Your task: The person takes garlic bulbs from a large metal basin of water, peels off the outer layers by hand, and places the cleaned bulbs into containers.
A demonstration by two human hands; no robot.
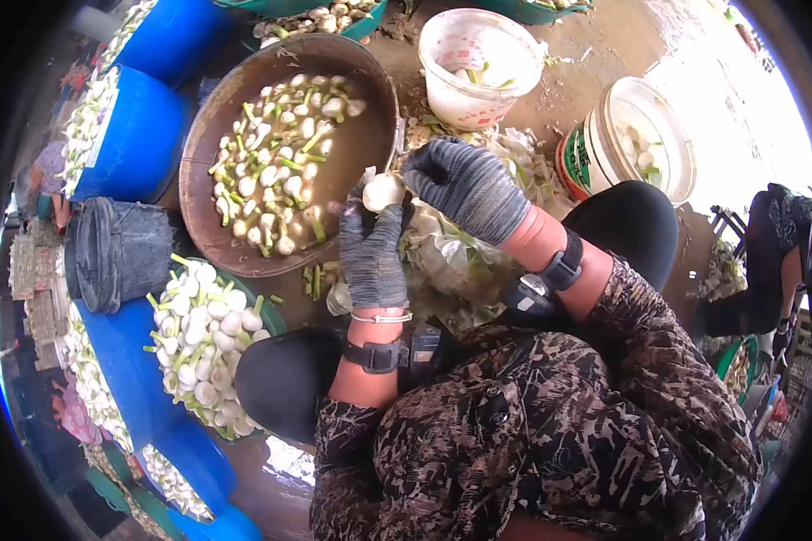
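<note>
My left hand (374,257), in a grey knit glove, grips a white garlic bulb (384,192) upright between thumb and fingers. Just right of the bulb, my right hand (469,185), gloved the same way, has its fingers closed together; what they pinch, if anything, is hidden. Beyond my left hand stands a wide brown basin (198,180) of murky water, with many garlic bulbs (271,180) with short green stems in it. Under my hands lies a heap of pale peelings (451,252).
Peeled garlic bulbs (209,334) fill a green basin by my left knee. A white bucket (478,108) and another pale bucket (690,149) stand ahead and to the right. Blue tubs (144,135) and a black bucket (144,252) line the left. Another person's leg (767,252) shows at right.
</note>
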